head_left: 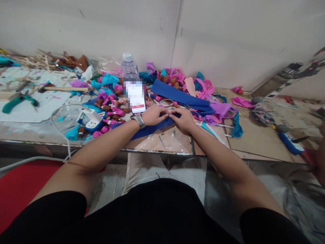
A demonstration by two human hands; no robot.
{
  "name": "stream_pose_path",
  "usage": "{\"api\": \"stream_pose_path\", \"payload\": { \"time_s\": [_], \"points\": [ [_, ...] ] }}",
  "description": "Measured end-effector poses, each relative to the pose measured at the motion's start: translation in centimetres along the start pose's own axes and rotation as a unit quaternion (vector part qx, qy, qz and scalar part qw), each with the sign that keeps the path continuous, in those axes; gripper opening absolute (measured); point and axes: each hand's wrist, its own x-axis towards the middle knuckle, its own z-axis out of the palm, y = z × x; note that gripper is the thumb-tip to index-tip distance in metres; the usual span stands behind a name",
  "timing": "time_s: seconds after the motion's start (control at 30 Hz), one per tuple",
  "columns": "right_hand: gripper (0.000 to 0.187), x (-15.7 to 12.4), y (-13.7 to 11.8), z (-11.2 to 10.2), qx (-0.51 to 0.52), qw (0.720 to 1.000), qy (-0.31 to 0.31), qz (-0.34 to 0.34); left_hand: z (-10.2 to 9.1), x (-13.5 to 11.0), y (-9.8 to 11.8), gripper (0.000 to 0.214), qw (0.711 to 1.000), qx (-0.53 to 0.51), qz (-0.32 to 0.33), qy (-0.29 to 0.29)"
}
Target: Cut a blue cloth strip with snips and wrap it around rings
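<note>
Both the left hand [154, 115] and right hand [185, 118] pinch the blue fabric strip [152, 130] between pressed-together fingers, its tail nearer and leftward of them; uneven pulling could slip it loose, and a forward jerk could knock the smartphone [137, 98] beyond the left fingers.

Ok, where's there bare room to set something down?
The brown cardboard, between the teal fabric loop and rightmost blue tool; the pinkish tabletop, between the nearest blue cloth strip and front edge. Crowded: colourful fabric scraps around the clear plastic bottle.
</note>
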Motion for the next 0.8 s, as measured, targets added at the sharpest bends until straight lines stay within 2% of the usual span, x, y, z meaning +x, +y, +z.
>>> {"api": "stream_pose_path", "payload": {
  "time_s": [0.43, 0.63, 0.8],
  "points": [
    [0.016, 0.09, -0.61, -0.15, 0.004, 0.999, -0.016, 0.029, 0.55, 0.05, 0.00, 0.027, 0.997, 0.072, 0.027, 0.009],
    [0.014, 0.09, -0.32, -0.02, -0.005, 1.000, -0.017, 0.022, 0.64, 0.05, -0.11, 0.028, 0.996, 0.078, 0.031, 0.006],
    [0.015, 0.09, -0.10, -0.11, -0.001, 1.000, -0.013, -0.012, 0.54, 0.04, -0.33, 0.026, 0.998, 0.050, 0.028, 0.022]
  ]
}}
